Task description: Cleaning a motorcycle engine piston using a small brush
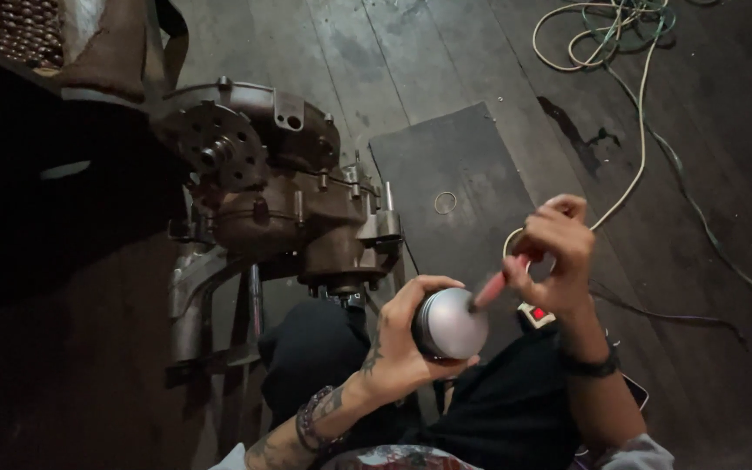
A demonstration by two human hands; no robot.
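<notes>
My left hand (398,344) is wrapped around a round grey metal piston (452,324), held over my lap with its flat crown facing up. Beside it, my right hand (554,252) pinches a thin red-handled tool (500,283) whose tip touches the piston's upper right edge. A thin metal ring loops around the fingers of my right hand. Bead bracelets sit on my left wrist and a dark band on my right.
A grimy engine case (280,187) stands on a metal stand at the left. A dark board (454,165) lies on the wooden floor with a small ring (446,203) on it. Pale cord (637,113) coils at the top right. A small box with a red switch (536,315) sits by my right wrist.
</notes>
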